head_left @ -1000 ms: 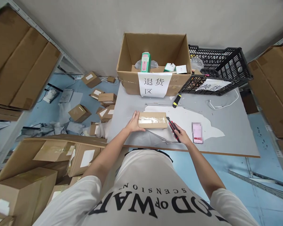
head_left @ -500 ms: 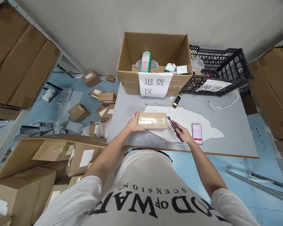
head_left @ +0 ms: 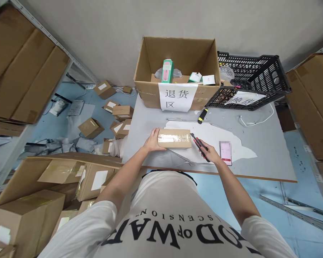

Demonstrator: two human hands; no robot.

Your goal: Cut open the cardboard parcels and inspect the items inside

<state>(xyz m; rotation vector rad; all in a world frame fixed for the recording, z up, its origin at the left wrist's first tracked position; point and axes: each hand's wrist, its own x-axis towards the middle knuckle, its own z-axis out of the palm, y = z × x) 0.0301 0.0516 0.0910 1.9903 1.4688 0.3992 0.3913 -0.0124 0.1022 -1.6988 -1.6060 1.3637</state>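
Observation:
A small taped cardboard box (head_left: 174,138) lies on the table in front of me, with shiny clear tape along its top. My left hand (head_left: 153,141) grips its left end, thumb at the near side and fingers at the far side. In my right hand (head_left: 210,153) is a black and red utility knife (head_left: 199,145), the fingers wrapped round its handle. The knife's tip points at the box's right end, very close to it; whether they touch I cannot tell. Right of that hand lies a phone (head_left: 225,153) with a lit pinkish screen.
At the table's back stand an open carton (head_left: 148,95) with a paper sign and a black plastic crate (head_left: 269,77). A yellow-black tool (head_left: 202,116) lies before them on the grey table (head_left: 269,150). Cardboard boxes (head_left: 29,211) fill a large carton at lower left; more litter the floor.
Almost nothing differs. The whole view has shifted very slightly, while both hands, the box and the knife keep their places relative to each other.

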